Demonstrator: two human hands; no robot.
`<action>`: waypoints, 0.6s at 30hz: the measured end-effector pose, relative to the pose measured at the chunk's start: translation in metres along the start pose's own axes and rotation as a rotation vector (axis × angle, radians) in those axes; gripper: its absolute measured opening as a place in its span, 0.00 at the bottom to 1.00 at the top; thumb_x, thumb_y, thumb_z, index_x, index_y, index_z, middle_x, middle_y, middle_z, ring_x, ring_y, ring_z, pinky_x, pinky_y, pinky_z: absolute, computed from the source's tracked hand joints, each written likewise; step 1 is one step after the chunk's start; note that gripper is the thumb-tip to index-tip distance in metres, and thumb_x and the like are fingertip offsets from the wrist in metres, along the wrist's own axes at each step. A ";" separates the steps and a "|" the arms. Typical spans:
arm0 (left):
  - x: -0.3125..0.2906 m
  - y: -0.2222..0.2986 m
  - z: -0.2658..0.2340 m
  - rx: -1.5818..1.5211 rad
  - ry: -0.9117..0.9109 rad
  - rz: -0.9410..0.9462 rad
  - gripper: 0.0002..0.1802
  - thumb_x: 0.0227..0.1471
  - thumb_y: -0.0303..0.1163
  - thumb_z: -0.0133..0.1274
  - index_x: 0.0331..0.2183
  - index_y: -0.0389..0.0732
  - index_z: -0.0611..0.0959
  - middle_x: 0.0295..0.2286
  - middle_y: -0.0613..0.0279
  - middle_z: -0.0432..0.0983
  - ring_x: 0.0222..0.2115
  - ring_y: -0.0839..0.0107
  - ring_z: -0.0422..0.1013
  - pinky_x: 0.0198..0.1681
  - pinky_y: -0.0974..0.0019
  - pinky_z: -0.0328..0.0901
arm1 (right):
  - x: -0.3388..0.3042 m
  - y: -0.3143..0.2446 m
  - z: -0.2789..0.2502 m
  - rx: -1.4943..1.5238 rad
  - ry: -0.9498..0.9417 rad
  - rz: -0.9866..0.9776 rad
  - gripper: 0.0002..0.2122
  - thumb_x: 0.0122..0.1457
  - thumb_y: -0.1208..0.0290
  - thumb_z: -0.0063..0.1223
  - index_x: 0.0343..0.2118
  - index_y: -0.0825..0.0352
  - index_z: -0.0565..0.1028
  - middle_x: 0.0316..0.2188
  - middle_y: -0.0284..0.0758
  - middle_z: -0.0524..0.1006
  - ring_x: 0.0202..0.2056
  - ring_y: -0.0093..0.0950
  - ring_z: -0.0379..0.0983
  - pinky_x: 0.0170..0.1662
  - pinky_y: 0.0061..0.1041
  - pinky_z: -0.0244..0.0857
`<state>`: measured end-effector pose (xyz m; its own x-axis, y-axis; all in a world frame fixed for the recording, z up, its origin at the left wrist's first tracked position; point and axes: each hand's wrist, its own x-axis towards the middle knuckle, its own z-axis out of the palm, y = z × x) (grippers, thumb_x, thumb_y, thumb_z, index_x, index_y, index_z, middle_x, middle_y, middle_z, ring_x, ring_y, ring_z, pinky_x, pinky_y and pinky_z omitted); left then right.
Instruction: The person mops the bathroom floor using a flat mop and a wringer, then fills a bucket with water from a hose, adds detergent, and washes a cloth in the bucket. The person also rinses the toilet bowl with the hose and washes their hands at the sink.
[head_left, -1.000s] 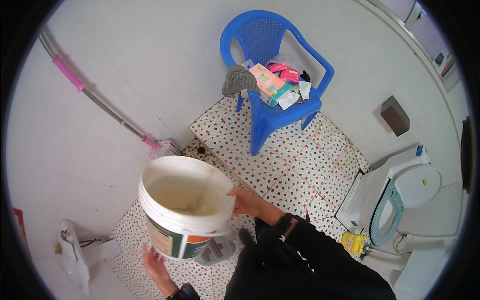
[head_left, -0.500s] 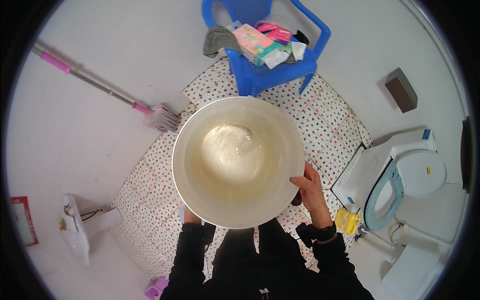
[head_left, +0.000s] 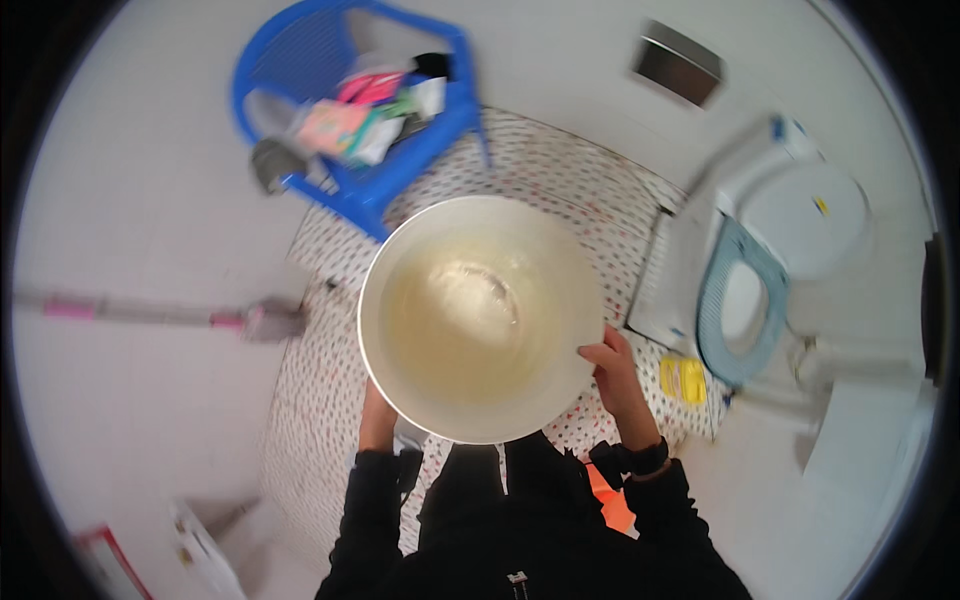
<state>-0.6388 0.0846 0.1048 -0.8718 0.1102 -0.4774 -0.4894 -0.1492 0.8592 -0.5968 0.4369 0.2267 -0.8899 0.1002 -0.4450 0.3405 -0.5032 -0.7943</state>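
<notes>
A wide, whitish bucket (head_left: pixel 400 400) is held up in front of my body, its round mouth facing me. Shiny, clear liquid that looks like water (head_left: pixel 490 300) lies at its bottom. My right hand (head_left: pixel 617 375) grips the right side of the rim, thumb over the edge and the other fingers mostly behind the wall. At the lower left, my left hand (head_left: pixel 377 415) is against the outside of the bucket, bearing it; its fingers are hidden behind the wall.
A blue plastic chair (head_left: pixel 410 165) with packets on it stands ahead to the left. On the right are a toilet (head_left: pixel 810 215) with a pale blue seat cover and a yellow bottle (head_left: pixel 684 380). A mop (head_left: pixel 270 320) leans left; a washbasin (head_left: pixel 205 550) sits lower left.
My view has turned to the right, so chair and mop shift left and the toilet comes nearer the middle. Both hands keep hold of the bucket. An orange object now shows beside my leg.
</notes>
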 end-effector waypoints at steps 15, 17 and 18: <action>-0.020 -0.008 0.135 0.294 -0.856 -0.731 0.24 0.53 0.39 0.42 0.49 0.37 0.63 0.44 0.49 0.67 0.45 0.54 0.66 0.44 0.47 0.64 | -0.141 0.137 -0.054 -0.093 1.025 -0.161 0.17 0.39 0.68 0.57 0.32 0.72 0.71 0.21 0.33 0.70 0.24 0.22 0.67 0.27 0.22 0.62; -0.024 -0.021 0.140 0.375 -0.865 -0.816 0.24 0.52 0.37 0.44 0.49 0.38 0.64 0.44 0.51 0.67 0.43 0.55 0.67 0.42 0.49 0.66 | -0.149 0.157 -0.049 -0.087 1.080 -0.297 0.18 0.38 0.67 0.58 0.33 0.73 0.71 0.23 0.36 0.72 0.25 0.24 0.68 0.28 0.23 0.63; -0.025 -0.031 0.141 0.390 -0.852 -0.860 0.24 0.50 0.36 0.46 0.49 0.38 0.63 0.43 0.52 0.67 0.41 0.56 0.69 0.40 0.51 0.68 | -0.152 0.169 -0.046 -0.086 1.097 -0.236 0.19 0.37 0.67 0.58 0.34 0.73 0.71 0.24 0.37 0.72 0.25 0.25 0.69 0.30 0.24 0.63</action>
<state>-0.5985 0.2248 0.1164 0.0838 0.6432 -0.7611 -0.7214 0.5660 0.3989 -0.3902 0.3760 0.1409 -0.2010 0.9075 -0.3689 0.2563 -0.3147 -0.9139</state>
